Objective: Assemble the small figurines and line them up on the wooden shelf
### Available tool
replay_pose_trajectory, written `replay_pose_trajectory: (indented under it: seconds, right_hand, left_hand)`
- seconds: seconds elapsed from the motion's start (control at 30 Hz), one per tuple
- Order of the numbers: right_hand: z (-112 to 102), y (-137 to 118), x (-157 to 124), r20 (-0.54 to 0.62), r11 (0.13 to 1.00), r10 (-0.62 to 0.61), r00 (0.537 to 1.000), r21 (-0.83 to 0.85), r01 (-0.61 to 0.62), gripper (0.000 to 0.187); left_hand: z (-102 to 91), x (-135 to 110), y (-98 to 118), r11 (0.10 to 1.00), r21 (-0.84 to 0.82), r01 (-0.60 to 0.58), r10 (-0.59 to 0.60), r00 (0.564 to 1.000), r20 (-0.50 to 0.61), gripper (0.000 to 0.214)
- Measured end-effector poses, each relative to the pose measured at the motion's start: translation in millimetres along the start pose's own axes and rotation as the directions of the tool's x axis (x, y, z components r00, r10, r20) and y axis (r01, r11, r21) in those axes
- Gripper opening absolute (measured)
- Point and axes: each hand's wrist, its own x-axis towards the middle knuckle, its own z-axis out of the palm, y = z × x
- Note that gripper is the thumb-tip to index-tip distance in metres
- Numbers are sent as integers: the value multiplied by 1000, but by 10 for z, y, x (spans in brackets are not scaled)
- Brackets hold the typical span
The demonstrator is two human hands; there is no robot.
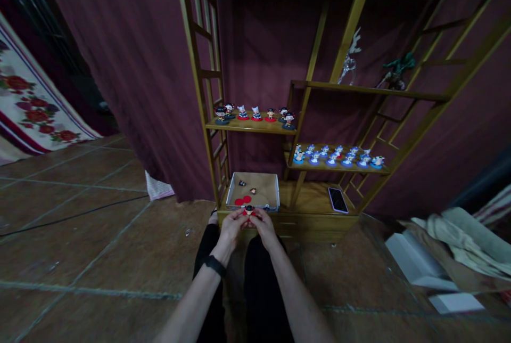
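Observation:
Between my two hands is a small figurine [249, 210] with black hair and a red base. The fingers of my left hand [232, 226] pinch it from one side, and those of my right hand [263, 223] from the other. Just beyond my fingertips, an open cardboard box [264, 181] rests on the low shelf. Inside lie a dark figurine [241, 183], another small figurine [253, 191] and red round discs [247, 199]. My fingers partly cover the held figurine's lower part.
A wooden display rack [251, 127] carries a row of figurines on its left shelf. Blue-and-white figurines [331, 158] crowd the right shelf, with a phone [338, 200] below. Higher up stand a clear deer ornament [348, 63] and a green ornament [399, 70]. White boxes [419, 263] lie at right.

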Motion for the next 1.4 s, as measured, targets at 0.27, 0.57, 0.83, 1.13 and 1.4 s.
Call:
replay_pose_trajectory:
  seconds: [0.27, 0.57, 0.83, 1.13, 1.4]
  right_hand:
    - [11, 47, 51, -39, 1000, 1, 999, -15, -2, 29]
    - [8, 50, 43, -23, 999, -1, 1000, -47, 0, 28]
    - [3, 27, 2, -17, 999, -17, 1000, -36, 17, 27]
    - [-15, 63, 6, -35, 1000, -22, 999, -22, 21, 22]
    - [5, 4, -14, 8, 1000, -27, 1000, -4, 27, 25]
  left_hand:
    - [-1, 64, -57, 999, 24, -37, 37, 999, 2, 39]
    - [-28, 59, -81, 999, 37, -37, 36, 999, 33, 36]
    - [11, -45, -39, 1000, 8, -18, 17, 1000, 13, 27]
    - [5, -87, 0, 999, -45, -12, 11, 1000, -15, 22]
    - [5, -29, -3, 999, -44, -2, 2, 1000, -11, 20]
